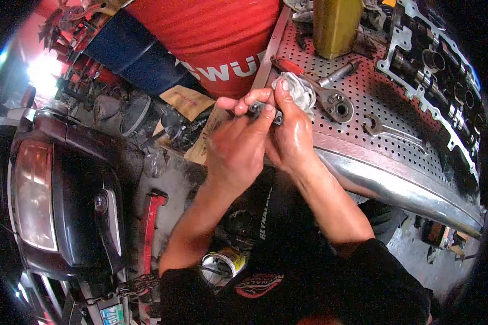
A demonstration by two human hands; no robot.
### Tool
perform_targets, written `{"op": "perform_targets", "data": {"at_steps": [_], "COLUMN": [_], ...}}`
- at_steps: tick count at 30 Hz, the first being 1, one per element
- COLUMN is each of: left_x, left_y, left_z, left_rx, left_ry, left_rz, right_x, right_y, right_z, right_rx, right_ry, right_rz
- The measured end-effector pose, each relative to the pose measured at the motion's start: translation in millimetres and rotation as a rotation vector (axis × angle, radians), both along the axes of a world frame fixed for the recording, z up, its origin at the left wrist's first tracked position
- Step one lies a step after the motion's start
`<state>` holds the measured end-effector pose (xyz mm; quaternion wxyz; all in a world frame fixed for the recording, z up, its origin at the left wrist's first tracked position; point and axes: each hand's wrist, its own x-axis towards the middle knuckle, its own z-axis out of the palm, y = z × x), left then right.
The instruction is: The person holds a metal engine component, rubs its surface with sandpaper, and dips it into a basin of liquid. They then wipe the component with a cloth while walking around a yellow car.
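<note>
My left hand (236, 146) and my right hand (294, 132) meet above the near edge of the bench. Between them is a small dark metal part (278, 116), mostly hidden by fingers; its kind I cannot make out. The left thumb and fingers close on this part. A crumpled whitish rag (302, 96) is bunched in my right hand, under its thumb. Wet or oily skin shines on the right hand. Just beyond the rag lie a ratchet (339, 105) and a cylindrical metal tool (341, 73). Farther right rests a combination wrench (393, 131).
The perforated metal bench (358, 146) has a rounded shiny edge. On it stand a yellowish container (336, 30) and an engine cylinder head (396, 62). A red drum (217, 40) and a blue drum (130, 46) stand beyond. At left is a dark vehicle (81, 200).
</note>
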<state>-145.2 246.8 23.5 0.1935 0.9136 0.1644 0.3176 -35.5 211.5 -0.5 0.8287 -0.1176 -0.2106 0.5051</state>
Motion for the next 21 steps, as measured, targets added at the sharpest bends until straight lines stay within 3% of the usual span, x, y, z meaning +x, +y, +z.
{"op": "perform_targets", "data": {"at_steps": [2, 4, 6, 9, 10, 12, 15, 17, 18, 21], "left_x": [-3, -4, 1, -7, -6, -13, -18, -18, -14, -2], "left_y": [0, 7, 1, 9, 15, 20, 0, -9, -3, 21], "left_z": [-9, -16, -9, -4, -10, -22, -22, -20, -18, -16], "left_rx": [-0.616, -0.694, -0.340, 0.714, 0.796, 0.814, 0.710, 0.523, 0.402, 0.461], "left_ry": [-0.162, -0.176, -0.162, 0.201, 0.038, -0.202, -0.312, -0.106, -0.122, -0.252], "left_rz": [-0.156, -0.185, -0.113, 0.120, 0.100, 0.221, 0.268, 0.237, 0.196, 0.007], "right_x": [0, 0, 0, -2, -3, -3, -2, -4, -4, -5], "right_y": [-6, -2, -3, 9, 13, 7, 6, 8, 7, 2], "right_z": [-2, -3, 0, -8, -14, -5, -6, -4, -4, -2], "right_rx": [0.001, 0.013, -0.027, -0.152, -0.129, -0.084, -0.146, -0.163, -0.107, -0.163], "right_ry": [-0.015, -0.018, -0.016, -0.133, -0.162, -0.057, -0.019, -0.018, -0.035, -0.071], "right_rz": [0.013, 0.003, -0.009, -0.105, -0.133, -0.099, -0.108, -0.097, -0.063, -0.049]}}
